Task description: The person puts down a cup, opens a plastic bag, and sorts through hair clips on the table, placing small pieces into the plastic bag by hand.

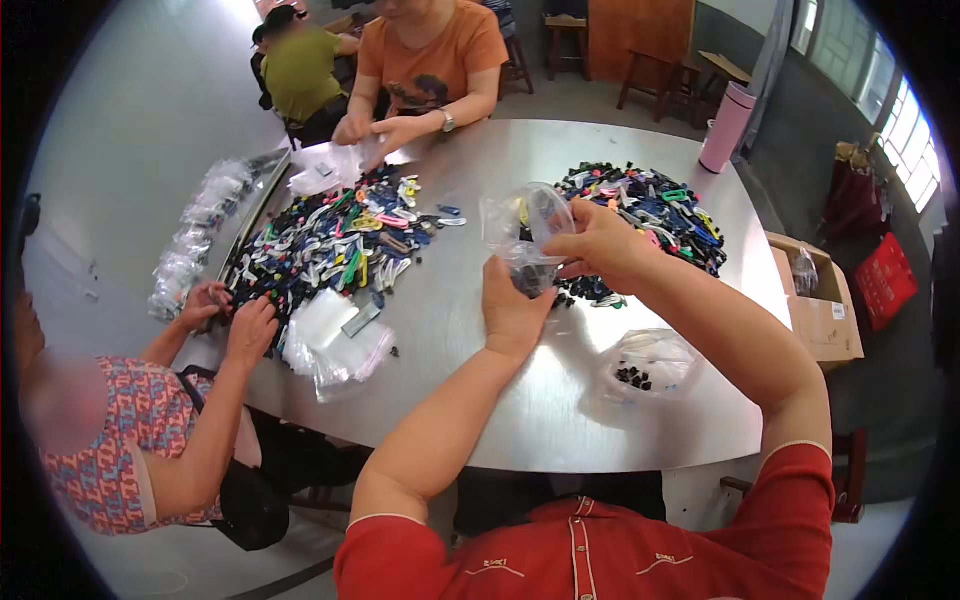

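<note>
In front of me, above the metal table (pixel 455 400), both hands are at a clear plastic container (pixel 532 272) with dark pieces showing through its wall. My left hand (pixel 514 312) is closed around its lower part, thumb up along the near side. My right hand (pixel 606 246) is closed on the upper part, fingers pinching by a round, clear rim (pixel 548 208). Whether that rim is a separate lid or part of the container, I cannot tell. Just behind my right hand lies a heap of small clips (pixel 660 205), mostly dark with some coloured ones.
Another clip heap (pixel 340 235) spreads at the left, with clear bags (pixel 335 340) beside it. A co-worker's hands (pixel 240 315) work there; another person (pixel 430 60) stands opposite. A bag with black pieces (pixel 650 365), a pink bottle (pixel 727 128) and a cardboard box (pixel 825 315) are at the right.
</note>
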Demonstrator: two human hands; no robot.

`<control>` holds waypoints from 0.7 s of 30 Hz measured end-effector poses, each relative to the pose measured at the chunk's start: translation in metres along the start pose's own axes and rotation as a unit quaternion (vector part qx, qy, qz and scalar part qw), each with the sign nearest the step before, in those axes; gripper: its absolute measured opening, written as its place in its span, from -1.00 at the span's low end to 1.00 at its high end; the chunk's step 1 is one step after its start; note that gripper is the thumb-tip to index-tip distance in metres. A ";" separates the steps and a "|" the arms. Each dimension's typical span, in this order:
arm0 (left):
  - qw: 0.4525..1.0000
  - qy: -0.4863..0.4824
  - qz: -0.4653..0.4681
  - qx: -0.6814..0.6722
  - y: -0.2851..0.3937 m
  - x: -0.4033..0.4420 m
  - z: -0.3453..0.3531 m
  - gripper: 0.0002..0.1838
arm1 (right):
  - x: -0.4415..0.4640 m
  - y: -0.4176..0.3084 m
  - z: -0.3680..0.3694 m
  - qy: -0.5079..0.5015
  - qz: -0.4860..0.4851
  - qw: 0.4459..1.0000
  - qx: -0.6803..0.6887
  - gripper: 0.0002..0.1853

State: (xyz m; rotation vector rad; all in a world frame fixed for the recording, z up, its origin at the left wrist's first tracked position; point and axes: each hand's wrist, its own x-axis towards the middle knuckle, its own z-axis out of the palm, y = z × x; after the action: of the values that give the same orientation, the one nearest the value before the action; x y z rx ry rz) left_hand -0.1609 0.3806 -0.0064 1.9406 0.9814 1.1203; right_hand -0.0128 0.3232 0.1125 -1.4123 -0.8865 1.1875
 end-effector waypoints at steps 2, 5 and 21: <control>1.000 -0.002 0.002 -0.020 0.001 0.000 0.003 -0.20 | 0.000 0.004 0.004 -0.016 0.015 0.999 0.039 -0.56; 0.999 0.025 0.007 -0.033 0.001 -0.001 0.004 -0.09 | 0.005 0.004 0.009 -0.020 0.032 0.995 0.092 -0.66; 0.968 -0.003 0.123 -0.220 0.009 -0.005 -0.011 0.37 | -0.020 -0.035 -0.040 -0.036 -0.139 0.952 0.270 -0.80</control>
State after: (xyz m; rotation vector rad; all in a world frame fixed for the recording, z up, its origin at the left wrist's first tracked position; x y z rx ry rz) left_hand -0.1706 0.3740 0.0035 1.7234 0.4405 1.3389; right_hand 0.0243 0.3009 0.1491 -0.7778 -0.7081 1.1549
